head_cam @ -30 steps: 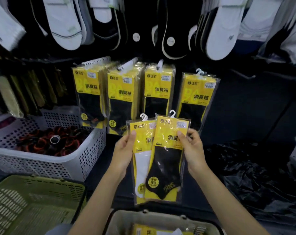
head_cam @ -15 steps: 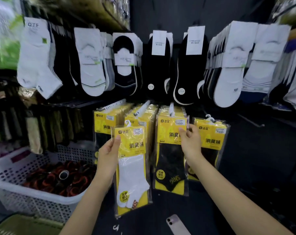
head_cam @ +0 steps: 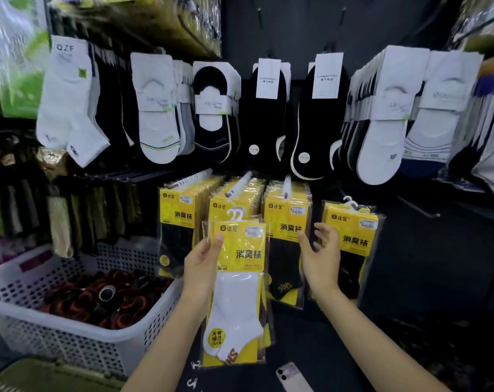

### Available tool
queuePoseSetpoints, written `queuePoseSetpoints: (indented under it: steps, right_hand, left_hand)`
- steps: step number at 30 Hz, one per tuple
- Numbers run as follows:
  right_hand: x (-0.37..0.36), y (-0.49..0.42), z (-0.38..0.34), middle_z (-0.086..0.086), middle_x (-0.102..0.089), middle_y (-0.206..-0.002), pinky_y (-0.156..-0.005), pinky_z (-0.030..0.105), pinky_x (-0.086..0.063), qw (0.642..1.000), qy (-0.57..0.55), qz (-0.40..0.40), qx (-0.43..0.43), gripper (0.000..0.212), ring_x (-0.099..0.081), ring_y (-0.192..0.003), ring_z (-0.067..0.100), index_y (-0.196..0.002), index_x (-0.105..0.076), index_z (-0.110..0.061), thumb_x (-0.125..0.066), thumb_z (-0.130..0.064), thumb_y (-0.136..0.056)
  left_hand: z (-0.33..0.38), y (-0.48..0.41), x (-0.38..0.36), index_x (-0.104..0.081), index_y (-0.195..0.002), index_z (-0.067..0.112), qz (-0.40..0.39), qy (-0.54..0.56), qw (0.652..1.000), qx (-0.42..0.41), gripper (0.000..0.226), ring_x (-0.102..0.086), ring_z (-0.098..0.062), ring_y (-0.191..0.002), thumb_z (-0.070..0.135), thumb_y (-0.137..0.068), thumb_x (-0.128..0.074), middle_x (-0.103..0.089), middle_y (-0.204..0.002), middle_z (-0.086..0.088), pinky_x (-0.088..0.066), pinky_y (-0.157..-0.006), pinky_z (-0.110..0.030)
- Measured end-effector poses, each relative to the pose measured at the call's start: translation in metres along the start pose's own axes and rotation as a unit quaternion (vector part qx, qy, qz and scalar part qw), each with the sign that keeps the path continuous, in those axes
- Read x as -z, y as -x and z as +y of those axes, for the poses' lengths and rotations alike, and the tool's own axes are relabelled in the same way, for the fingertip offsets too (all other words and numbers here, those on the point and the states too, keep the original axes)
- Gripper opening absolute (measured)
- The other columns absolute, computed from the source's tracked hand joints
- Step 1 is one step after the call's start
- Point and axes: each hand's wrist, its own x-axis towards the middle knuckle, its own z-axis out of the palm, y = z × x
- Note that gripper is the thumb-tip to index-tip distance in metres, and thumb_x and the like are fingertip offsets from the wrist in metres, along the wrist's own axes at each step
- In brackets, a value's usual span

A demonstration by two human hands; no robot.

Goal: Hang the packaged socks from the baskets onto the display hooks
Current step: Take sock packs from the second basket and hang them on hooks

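Observation:
My left hand [head_cam: 201, 261] grips a yellow pack of white socks [head_cam: 238, 290] by its left edge, thumb on the front; its white hanger tabs stick up at the top. My right hand [head_cam: 320, 257] hovers with loosely spread fingers, holding nothing, just in front of the third row of yellow packs with black socks [head_cam: 286, 222]. That row hangs on a white display hook [head_cam: 287, 185]. Further rows of yellow packs hang at the left [head_cam: 180, 210], behind the held pack [head_cam: 234, 199] and at the right [head_cam: 353, 230].
A white perforated basket [head_cam: 56, 332] with dark red and black items stands at the left. A green basket [head_cam: 42, 377] shows at the bottom left corner. A phone [head_cam: 292, 376] lies below. White and black socks [head_cam: 155, 108] hang on the upper wall.
My right hand has let go of the black-sock pack, which now hangs on the third hook, and has drawn back open. The left hand has kept the white-sock pack and shifted it right.

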Motion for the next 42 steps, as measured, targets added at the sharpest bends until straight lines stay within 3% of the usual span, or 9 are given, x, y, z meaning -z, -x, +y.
queuePoseSetpoints:
  steps: [2,7,10,14,16,24,29,36,42]
  right_hand:
    - [0.004,0.011,-0.008,-0.008,-0.062,-0.105,-0.072,0.005,-0.045,0.997,-0.046,-0.06,-0.01,0.019,-0.058,-0.1,0.004,-0.101,-0.057,-0.024,-0.065,-0.032,-0.086]
    - [0.01,0.024,-0.019,0.0,-0.069,-0.099,-0.077,0.019,-0.054,0.984,-0.071,-0.157,-0.042,0.027,-0.065,-0.091,0.01,-0.103,-0.063,-0.015,-0.072,-0.029,-0.081]
    - [0.017,0.022,-0.017,-0.001,-0.071,-0.097,-0.074,0.021,-0.056,0.982,-0.088,-0.154,-0.069,0.017,-0.067,-0.091,0.012,-0.098,-0.064,-0.016,-0.07,-0.02,-0.083]
    - [0.026,0.016,-0.016,-0.001,-0.075,-0.093,-0.057,0.015,-0.053,0.974,-0.147,-0.129,-0.117,0.008,-0.071,-0.079,0.008,-0.097,-0.062,-0.018,-0.062,-0.021,-0.09]
    - [0.028,0.009,-0.018,-0.002,-0.075,-0.094,-0.063,0.018,-0.052,0.975,-0.151,-0.111,-0.12,0.006,-0.071,-0.084,0.009,-0.096,-0.062,-0.02,-0.06,-0.023,-0.091]
    - [0.009,-0.034,-0.027,-0.021,-0.061,-0.086,-0.058,0.007,-0.043,0.995,-0.067,-0.052,-0.061,0.013,-0.057,-0.074,-0.013,-0.105,-0.055,-0.022,-0.06,-0.024,-0.093]
    - [-0.011,-0.045,-0.018,0.01,-0.065,-0.114,-0.071,0.015,-0.045,0.997,0.004,-0.062,-0.034,0.035,-0.06,-0.107,0.021,-0.123,-0.053,-0.004,-0.057,-0.024,-0.094]
    - [-0.018,-0.048,-0.01,0.009,-0.064,-0.111,-0.081,0.025,-0.048,0.997,0.05,-0.062,-0.023,0.032,-0.06,-0.105,0.022,-0.121,-0.053,-0.004,-0.056,-0.022,-0.095]
    - [-0.003,-0.03,-0.021,-0.006,-0.053,-0.116,-0.077,0.004,-0.043,0.998,0.008,-0.048,0.033,0.033,-0.053,-0.108,0.006,-0.124,-0.048,-0.014,-0.058,-0.019,-0.093]
  left_hand:
    - [0.0,0.003,-0.01,-0.071,-0.101,0.024,0.005,0.02,0.999,0.026,0.021,-0.069,-0.018,-0.099,0.037,-0.088,-0.061,-0.075,-0.099,0.001,-0.052,-0.092,-0.038]
    - [0.002,0.009,-0.037,-0.069,-0.102,0.021,-0.001,0.055,0.998,0.037,0.022,-0.071,-0.015,-0.095,0.025,-0.081,-0.072,-0.075,-0.098,0.004,-0.056,-0.085,-0.036]
    - [0.001,0.008,-0.042,-0.07,-0.1,0.024,-0.014,0.053,0.998,0.039,0.02,-0.071,-0.009,-0.088,0.028,-0.081,-0.071,-0.075,-0.094,0.008,-0.058,-0.072,-0.027]
    - [0.004,0.003,-0.037,-0.062,-0.083,0.038,0.014,-0.002,1.0,0.017,0.011,-0.055,0.027,-0.067,0.042,-0.091,-0.055,-0.063,-0.07,0.04,-0.044,-0.059,-0.008]
    - [0.007,0.001,-0.03,-0.06,-0.084,0.039,0.025,-0.018,1.0,0.002,0.01,-0.051,0.031,-0.067,0.041,-0.092,-0.054,-0.061,-0.069,0.043,-0.041,-0.057,0.001]
    - [0.017,-0.013,-0.001,-0.061,-0.083,0.044,0.075,-0.061,0.994,-0.045,0.011,-0.058,0.023,-0.076,0.04,-0.091,-0.056,-0.066,-0.075,0.036,-0.041,-0.068,-0.008]
    - [0.022,-0.014,0.006,-0.065,-0.086,0.038,0.073,-0.052,0.994,-0.065,0.014,-0.062,0.019,-0.075,0.032,-0.094,-0.055,-0.069,-0.076,0.032,-0.041,-0.059,0.003]
    - [0.021,-0.012,0.002,-0.067,-0.09,0.032,0.057,-0.056,0.995,-0.056,0.014,-0.063,0.016,-0.079,0.034,-0.094,-0.054,-0.072,-0.081,0.021,-0.044,-0.062,-0.001]
    - [0.013,-0.01,-0.009,-0.068,-0.089,0.029,0.038,-0.064,0.996,-0.042,0.016,-0.064,0.012,-0.077,0.036,-0.093,-0.055,-0.072,-0.08,0.022,-0.044,-0.06,-0.001]
